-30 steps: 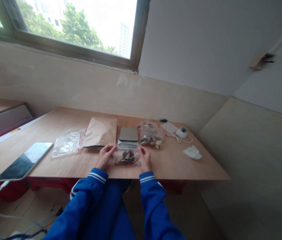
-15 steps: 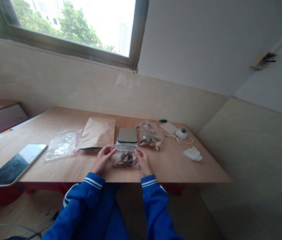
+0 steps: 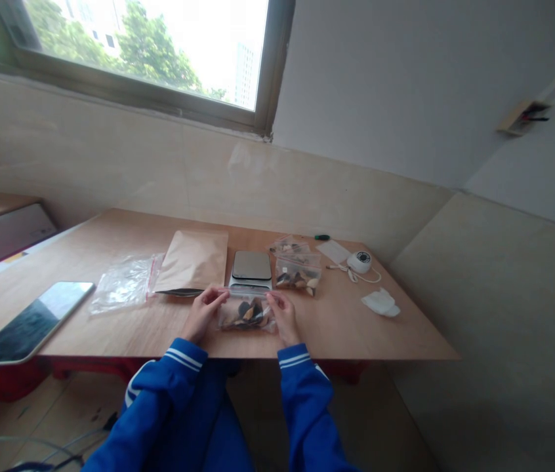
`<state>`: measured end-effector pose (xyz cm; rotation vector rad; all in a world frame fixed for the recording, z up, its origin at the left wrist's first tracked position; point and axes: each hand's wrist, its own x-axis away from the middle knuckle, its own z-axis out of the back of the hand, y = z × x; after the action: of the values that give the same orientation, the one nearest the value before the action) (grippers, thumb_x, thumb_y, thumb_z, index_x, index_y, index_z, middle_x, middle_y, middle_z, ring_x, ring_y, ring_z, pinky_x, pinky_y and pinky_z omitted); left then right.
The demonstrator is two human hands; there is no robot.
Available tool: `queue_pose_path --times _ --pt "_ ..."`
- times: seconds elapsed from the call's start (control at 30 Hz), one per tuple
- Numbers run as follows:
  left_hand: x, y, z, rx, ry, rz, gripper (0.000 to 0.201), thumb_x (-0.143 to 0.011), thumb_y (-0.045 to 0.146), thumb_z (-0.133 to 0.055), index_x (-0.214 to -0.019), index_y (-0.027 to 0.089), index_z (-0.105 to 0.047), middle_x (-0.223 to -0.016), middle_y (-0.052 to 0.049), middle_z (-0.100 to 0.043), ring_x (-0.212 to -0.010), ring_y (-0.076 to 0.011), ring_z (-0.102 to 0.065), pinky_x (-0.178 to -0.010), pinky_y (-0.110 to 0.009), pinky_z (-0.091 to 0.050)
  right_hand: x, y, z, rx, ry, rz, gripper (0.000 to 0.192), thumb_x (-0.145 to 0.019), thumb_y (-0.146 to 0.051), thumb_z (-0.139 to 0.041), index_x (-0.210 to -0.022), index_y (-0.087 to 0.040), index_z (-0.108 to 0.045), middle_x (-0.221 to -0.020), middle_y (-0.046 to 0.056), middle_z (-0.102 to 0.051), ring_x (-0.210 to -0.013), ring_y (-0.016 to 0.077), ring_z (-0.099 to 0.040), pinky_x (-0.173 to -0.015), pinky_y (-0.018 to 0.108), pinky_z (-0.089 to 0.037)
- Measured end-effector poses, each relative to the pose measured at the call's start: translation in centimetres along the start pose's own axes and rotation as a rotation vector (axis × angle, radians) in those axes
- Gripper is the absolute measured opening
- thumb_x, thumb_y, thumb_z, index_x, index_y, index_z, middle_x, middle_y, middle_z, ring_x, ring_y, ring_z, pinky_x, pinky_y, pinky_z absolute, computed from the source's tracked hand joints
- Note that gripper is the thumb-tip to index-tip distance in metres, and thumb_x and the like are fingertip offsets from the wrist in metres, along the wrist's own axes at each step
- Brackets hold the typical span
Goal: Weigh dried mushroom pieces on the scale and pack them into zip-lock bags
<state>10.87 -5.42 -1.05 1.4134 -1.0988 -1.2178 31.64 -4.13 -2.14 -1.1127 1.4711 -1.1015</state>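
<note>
Near the front edge of the wooden surface (image 3: 110,242) lay a small clear zip bag (image 3: 246,313) holding dark and pale pieces, and both hands worked at its top strip. The left hand (image 3: 202,313) had its grip pinching the bag's upper left corner, while the right hand (image 3: 285,316) pinched the upper right corner in the same way. Just behind the bag sat a small scale (image 3: 251,267), with a brown paper pouch (image 3: 193,261) to its left and two filled bags (image 3: 297,270) to its right. Farther left lay empty clear bags (image 3: 124,282) and a phone (image 3: 31,321).
</note>
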Motion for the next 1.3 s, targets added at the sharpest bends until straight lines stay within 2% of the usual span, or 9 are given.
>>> queue_pose_path --times 0.3,0.37,0.5,0.53,0.6,0.7,0.77,1.0,1.3 --pt "0.1 0.2 -0.2 -0.028 0.029 -0.043 0.029 -0.071 0.043 -0.067 -0.083 0.017 -0.066 -0.082 -0.004 -0.066 -0.080 -0.0178 -0.057 -0.073 -0.028 -0.043 0.0 0.2 0.4 0.068 -0.001 0.035 0.022 -0.074 -0.039 -0.064 -0.082 -0.019 -0.065 -0.081 0.003 -0.067 -0.077 0.0151 -0.062 -0.072 0.027 -0.048" --pt "0.1 0.3 -0.2 -0.040 0.024 -0.060 0.028 -0.072 0.043 -0.066 -0.082 0.017 -0.066 -0.081 -0.003 -0.066 -0.080 -0.0176 -0.058 -0.074 -0.028 -0.043 0.3 -0.2 0.3 0.210 0.026 0.115 0.025 -0.079 -0.040 -0.059 -0.091 -0.019 -0.064 -0.092 0.006 -0.066 -0.085 0.0176 -0.061 -0.076 0.031 -0.048" --pt "0.0 0.4 -0.4 -0.044 -0.003 -0.076 0.030 -0.070 0.044 -0.067 -0.081 0.017 -0.067 -0.079 -0.003 -0.066 -0.075 -0.0175 -0.058 -0.070 -0.029 -0.045 1.6 -2.3 -1.3 0.624 0.225 0.441 0.031 -0.084 -0.032 -0.050 -0.111 -0.018 -0.059 -0.112 0.011 -0.059 -0.107 0.0227 -0.051 -0.094 0.041 -0.037" --pt "0.0 0.4 -0.4 -0.041 -0.008 -0.076 0.029 -0.069 0.044 -0.068 -0.081 0.017 -0.067 -0.078 -0.003 -0.067 -0.074 -0.0173 -0.058 -0.070 -0.029 -0.045 1.9 -3.1 -2.0 0.723 0.214 0.505 0.031 -0.085 -0.029 -0.050 -0.113 -0.019 -0.058 -0.116 0.011 -0.057 -0.111 0.0232 -0.048 -0.098 0.042 -0.034" --pt "0.0 0.4 -0.4 -0.031 -0.015 -0.078 0.029 -0.069 0.043 -0.068 -0.082 0.017 -0.067 -0.079 -0.004 -0.067 -0.074 -0.0173 -0.059 -0.070 -0.029 -0.046 2.3 -4.7 -3.7 0.895 0.059 0.575 0.028 -0.085 -0.025 -0.050 -0.112 -0.021 -0.059 -0.120 0.009 -0.055 -0.115 0.0230 -0.045 -0.100 0.041 -0.030" --pt "0.0 0.4 -0.3 -0.013 -0.025 -0.087 0.028 -0.070 0.042 -0.067 -0.083 0.017 -0.067 -0.083 -0.005 -0.068 -0.077 -0.0180 -0.059 -0.072 -0.029 -0.046 2.0 -6.4 -5.9 1.069 -0.201 0.574 0.014 -0.085 -0.024 -0.055 -0.096 -0.021 -0.063 -0.106 0.006 -0.063 -0.107 0.0218 -0.049 -0.098 0.038 -0.028" --pt "0.1 0.4 -0.3 -0.005 -0.028 -0.091 0.028 -0.071 0.042 -0.067 -0.081 0.017 -0.067 -0.082 -0.005 -0.068 -0.078 -0.0181 -0.059 -0.071 -0.029 -0.046 1.4 -7.0 -6.7 1.127 -0.273 0.543 0.009 -0.086 -0.024 -0.055 -0.090 -0.021 -0.063 -0.094 0.005 -0.066 -0.100 0.0207 -0.052 -0.094 0.037 -0.027" --pt "0.3 1.0 -0.5 -0.016 -0.007 -0.097 0.027 -0.069 0.043 -0.067 -0.074 0.016 -0.067 -0.074 -0.002 -0.065 -0.071 -0.0158 -0.055 -0.070 -0.029 -0.044 0.0 -7.5 -7.0 1.253 -0.423 0.534 0.009 -0.088 -0.023 -0.054 -0.085 -0.021 -0.062 -0.089 0.003 -0.067 -0.091 0.0191 -0.053 -0.085 0.034 -0.026" --pt "0.2 0.9 -0.5 0.010 -0.023 -0.081 0.029 -0.068 0.045 -0.068 -0.072 0.016 -0.064 -0.071 -0.001 -0.062 -0.069 -0.0149 -0.054 -0.069 -0.028 -0.043 0.6 -6.6 -7.7 1.370 -0.382 0.545 0.012 -0.088 -0.012 -0.047 -0.090 -0.019 -0.057 -0.092 0.007 -0.067 -0.089 0.0208 -0.054 -0.084 0.033 -0.028"
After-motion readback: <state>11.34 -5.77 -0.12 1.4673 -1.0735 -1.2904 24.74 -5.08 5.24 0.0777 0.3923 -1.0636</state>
